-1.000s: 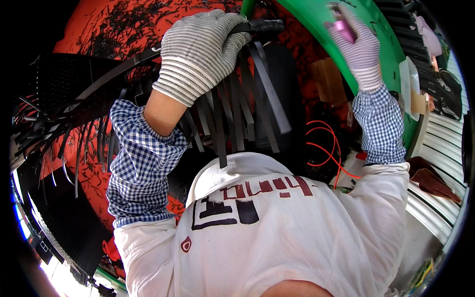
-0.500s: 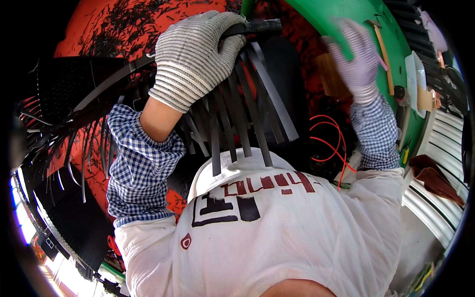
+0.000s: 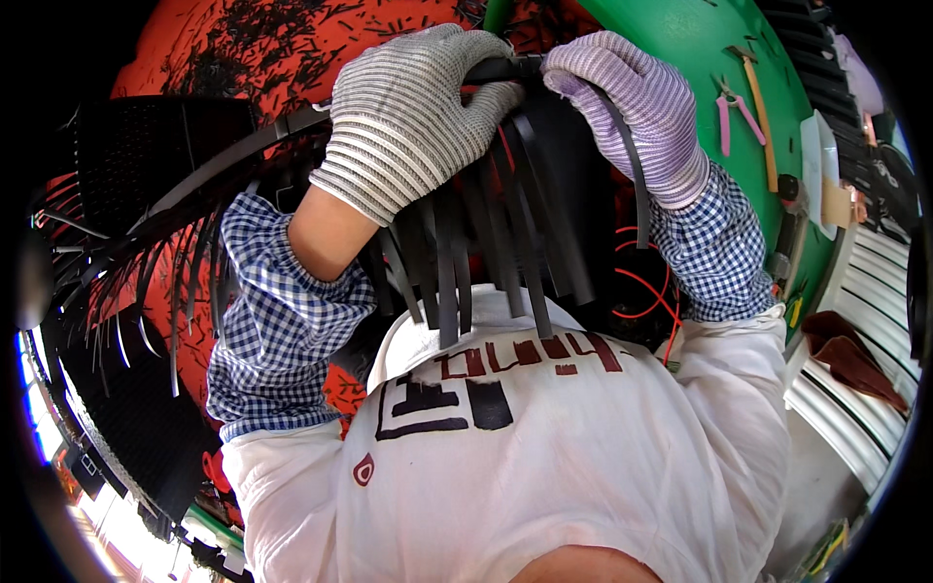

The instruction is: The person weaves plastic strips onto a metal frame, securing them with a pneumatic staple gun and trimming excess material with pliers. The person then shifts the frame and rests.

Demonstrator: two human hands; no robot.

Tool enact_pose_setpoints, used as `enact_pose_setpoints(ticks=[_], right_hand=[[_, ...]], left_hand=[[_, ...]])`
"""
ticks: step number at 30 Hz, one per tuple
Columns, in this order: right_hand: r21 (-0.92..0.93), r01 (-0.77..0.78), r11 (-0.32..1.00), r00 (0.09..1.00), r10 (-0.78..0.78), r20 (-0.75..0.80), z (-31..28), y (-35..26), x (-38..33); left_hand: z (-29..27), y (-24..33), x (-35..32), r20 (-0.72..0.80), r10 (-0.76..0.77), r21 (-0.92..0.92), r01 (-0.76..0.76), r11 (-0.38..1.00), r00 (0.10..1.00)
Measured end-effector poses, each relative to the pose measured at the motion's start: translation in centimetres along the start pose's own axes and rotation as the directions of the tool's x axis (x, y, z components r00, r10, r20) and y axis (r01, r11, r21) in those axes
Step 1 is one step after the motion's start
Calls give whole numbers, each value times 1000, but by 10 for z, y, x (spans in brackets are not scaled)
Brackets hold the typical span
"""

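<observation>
My left hand (image 3: 413,117), in a grey-striped glove, is closed round a dark band (image 3: 503,70) near the top middle. Below that hand hang several flat black strips (image 3: 501,233), their lower ends over the white shirt front. My right hand (image 3: 637,107), in a purple-striped glove, is at the band's right end with its fingers bent together. One black strip (image 3: 630,160) runs out from those fingers and dangles down. The right fingertips meet the band, and their exact hold is partly hidden. Leftward, the curved band (image 3: 233,151) continues with more strips hanging from it.
Short black scraps lie scattered over a red surface (image 3: 194,39). On the green surface (image 3: 671,34) to the right are pink-handled cutters (image 3: 725,131) and a wooden-handled hammer (image 3: 761,121). A red cord (image 3: 646,285) loops below my right hand. Black mesh (image 3: 155,146) stands at left.
My right hand has come leftward from the green surface to the band, now with a black strip in its fingers. My left hand has shifted slightly right, and the pink-handled cutters are uncovered.
</observation>
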State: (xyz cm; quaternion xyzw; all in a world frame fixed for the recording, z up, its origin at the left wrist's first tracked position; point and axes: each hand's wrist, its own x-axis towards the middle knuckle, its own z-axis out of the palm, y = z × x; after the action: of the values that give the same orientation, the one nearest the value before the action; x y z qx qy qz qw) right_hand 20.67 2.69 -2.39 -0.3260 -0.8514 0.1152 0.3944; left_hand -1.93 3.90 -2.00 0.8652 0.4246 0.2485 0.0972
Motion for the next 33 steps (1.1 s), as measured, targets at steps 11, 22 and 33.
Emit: enact_pose_setpoints(ticks=[11, 22, 33], right_hand=[[106, -27, 994, 982, 46, -184, 3, -16, 2], [149, -681, 717, 704, 586, 400, 6, 17, 60], [292, -752, 590, 590, 407, 698, 61, 97, 22]], left_hand=[[5, 9, -4, 22, 17, 218, -22, 976, 1000], [9, 18, -14, 17, 63, 223, -65, 973, 998], [7, 11, -12, 18, -24, -21, 24, 999, 1000]])
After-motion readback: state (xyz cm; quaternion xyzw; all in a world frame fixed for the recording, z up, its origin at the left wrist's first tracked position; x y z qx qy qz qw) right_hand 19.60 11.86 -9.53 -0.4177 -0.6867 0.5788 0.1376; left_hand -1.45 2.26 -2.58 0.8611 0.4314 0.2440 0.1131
